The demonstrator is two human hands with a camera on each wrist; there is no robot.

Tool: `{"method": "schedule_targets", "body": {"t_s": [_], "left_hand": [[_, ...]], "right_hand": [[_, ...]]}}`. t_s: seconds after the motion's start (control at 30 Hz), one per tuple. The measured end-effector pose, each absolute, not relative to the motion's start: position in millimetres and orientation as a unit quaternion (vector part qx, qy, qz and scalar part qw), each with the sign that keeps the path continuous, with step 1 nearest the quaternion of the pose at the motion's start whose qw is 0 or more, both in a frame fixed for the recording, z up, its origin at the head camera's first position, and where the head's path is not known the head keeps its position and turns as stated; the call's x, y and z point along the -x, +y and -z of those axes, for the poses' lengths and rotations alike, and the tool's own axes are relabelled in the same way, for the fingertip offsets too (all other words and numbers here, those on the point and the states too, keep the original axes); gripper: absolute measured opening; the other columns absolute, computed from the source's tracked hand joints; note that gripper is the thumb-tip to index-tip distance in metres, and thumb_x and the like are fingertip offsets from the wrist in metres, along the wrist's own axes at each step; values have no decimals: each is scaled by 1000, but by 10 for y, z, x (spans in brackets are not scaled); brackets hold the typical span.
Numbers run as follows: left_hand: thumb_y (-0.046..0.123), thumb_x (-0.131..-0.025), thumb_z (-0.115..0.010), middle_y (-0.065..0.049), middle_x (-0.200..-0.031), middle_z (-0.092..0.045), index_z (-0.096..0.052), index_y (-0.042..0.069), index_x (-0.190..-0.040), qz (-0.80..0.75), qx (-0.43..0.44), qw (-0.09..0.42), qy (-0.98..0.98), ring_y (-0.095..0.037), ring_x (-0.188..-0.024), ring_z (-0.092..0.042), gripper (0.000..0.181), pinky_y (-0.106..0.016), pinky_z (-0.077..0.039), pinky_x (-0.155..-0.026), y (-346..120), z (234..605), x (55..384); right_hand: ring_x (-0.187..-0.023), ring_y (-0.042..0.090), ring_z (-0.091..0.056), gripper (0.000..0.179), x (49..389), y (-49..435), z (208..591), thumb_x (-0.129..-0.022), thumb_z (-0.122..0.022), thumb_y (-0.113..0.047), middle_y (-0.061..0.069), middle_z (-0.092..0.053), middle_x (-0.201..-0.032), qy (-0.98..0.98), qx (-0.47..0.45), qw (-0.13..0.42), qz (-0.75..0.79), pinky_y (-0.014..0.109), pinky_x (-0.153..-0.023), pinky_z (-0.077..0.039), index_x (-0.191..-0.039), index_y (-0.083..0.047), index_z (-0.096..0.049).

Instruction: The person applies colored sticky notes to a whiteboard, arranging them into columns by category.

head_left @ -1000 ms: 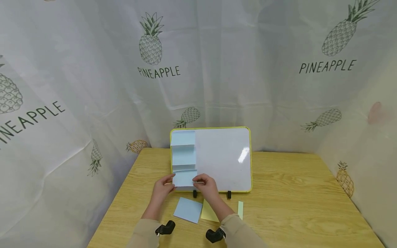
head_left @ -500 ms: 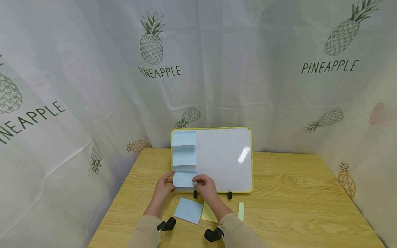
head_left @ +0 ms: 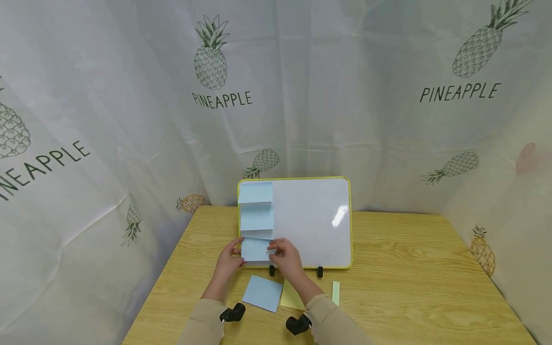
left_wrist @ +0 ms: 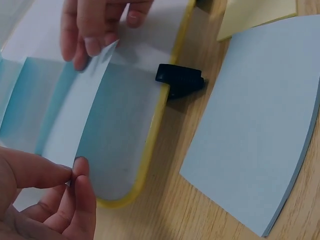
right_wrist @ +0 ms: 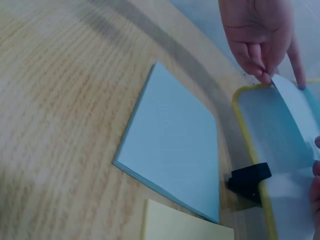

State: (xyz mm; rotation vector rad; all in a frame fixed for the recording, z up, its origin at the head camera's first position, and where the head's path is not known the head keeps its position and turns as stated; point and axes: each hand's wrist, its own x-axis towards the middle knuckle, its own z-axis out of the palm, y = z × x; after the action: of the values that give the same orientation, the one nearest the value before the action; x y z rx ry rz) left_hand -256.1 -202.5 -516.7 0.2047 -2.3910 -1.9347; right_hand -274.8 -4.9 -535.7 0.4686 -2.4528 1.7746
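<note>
Three pale blue sticky notes run down the left side of a whiteboard (head_left: 308, 220) with a yellow frame. Their free parts curl outward. At the lowest sticky note (head_left: 255, 249), my left hand (head_left: 228, 261) pinches the lower left corner between thumb and finger, plainly seen in the left wrist view. My right hand (head_left: 288, 258) is at that note's right edge, its thumb and fingertips bent about the corner. In the left wrist view the note's lower edge (left_wrist: 92, 107) stands away from the board between both hands.
A blue sticky note pad (head_left: 262, 293) lies on the wooden table (head_left: 409, 273) before the board. Beside it are a yellow pad (head_left: 291, 296), partly under the right arm, and a narrow pale green strip (head_left: 336, 293). Black feet (head_left: 320, 272) support the board. A pineapple-print curtain (head_left: 323, 105) hangs behind.
Both hands stay at the lowest sticky note, whose upper edge now sits slightly lower, beneath the note above. My right fingers have shifted slightly at its right edge. The head view has drifted a little.
</note>
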Motion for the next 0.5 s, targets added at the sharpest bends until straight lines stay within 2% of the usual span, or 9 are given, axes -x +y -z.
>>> {"method": "schedule_targets", "body": {"t_s": [0.23,0.5], "left_hand": [[-29,-73,-49,-21,-91,-50,-51,-4,-135,619,-68,39,-781,-22,-67,-56,66,-38,-56,-65,-2022,5209,2574],[-28,-74,-50,-18,-90,-50,-51,-4,-135,611,-65,39,-788,-20,-67,-55,66,-38,-55,-65,-2016,5207,2575]], "right_hand": [[-77,14,-53,20,2805,-6,5253,-85,-69,7,6,-60,-116,-812,-185,61,-550,27,-67,-49,-101,-4,-72],[-72,11,-48,25,2896,6,5220,-83,-71,5,-1,-60,-101,-851,-195,77,-482,27,-63,-46,-103,-10,-71]]}}
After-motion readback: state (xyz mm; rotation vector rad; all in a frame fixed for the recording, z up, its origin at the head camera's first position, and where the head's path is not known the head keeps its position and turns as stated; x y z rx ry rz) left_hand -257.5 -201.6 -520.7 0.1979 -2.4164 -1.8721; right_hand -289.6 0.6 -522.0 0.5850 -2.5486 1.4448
